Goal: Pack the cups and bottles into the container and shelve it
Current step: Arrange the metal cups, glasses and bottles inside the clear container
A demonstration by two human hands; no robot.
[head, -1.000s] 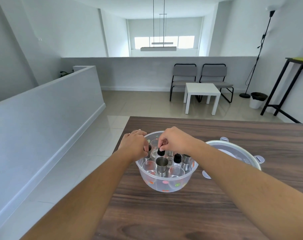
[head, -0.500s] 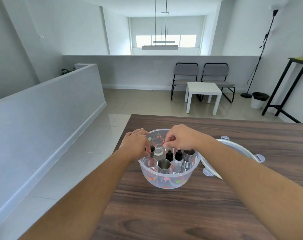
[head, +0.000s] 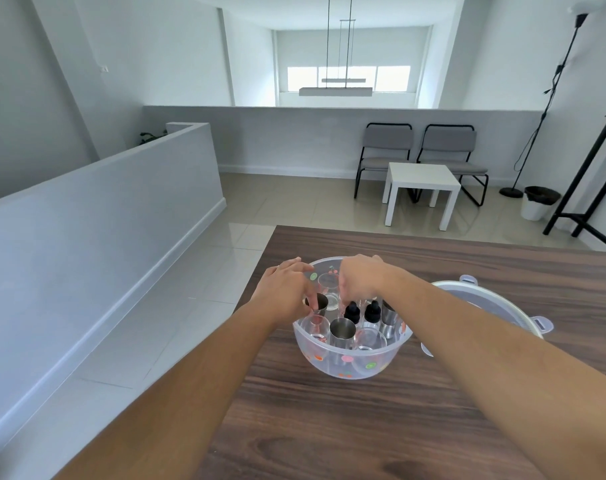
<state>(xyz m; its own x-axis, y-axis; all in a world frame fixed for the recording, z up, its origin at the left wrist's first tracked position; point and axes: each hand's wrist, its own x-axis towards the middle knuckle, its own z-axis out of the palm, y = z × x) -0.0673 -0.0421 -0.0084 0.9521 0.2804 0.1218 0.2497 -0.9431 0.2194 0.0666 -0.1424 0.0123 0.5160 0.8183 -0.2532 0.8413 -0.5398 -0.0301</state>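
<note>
Two bare forearms reach forward over the dark wood-grain counter (head: 329, 427) to a clear round container (head: 350, 367) with small coloured fruit prints on its wall; it stands near the counter's left edge. Inside, all upright with mouths up: along the near side a glass cup (head: 315, 325), a steel cup (head: 342, 332) and another glass cup (head: 370, 337); behind them two dropper bottles (head: 352, 311) with black caps pointing up, side by side; a steel cup at the right (head: 388, 320); and a glass cup at the far side (head: 329, 289) between the hands. No writing can be read on any of them.

The left hand (head: 287, 292) is over the container's left rim, fingers pinching the rim of a steel cup (head: 319, 304) that tilts slightly. The right hand (head: 362, 280) hangs over the middle, fingers curled down toward the bottles; whether it grips anything I cannot tell.

Just right of the container, partly hidden by the right forearm, the white lid (head: 495, 306) with clip tabs lies on the counter.

Beyond the counter stand a white side table (head: 421, 178), two grey chairs (head: 386, 147), a bin (head: 538, 202) and a floor lamp (head: 551, 88).
</note>
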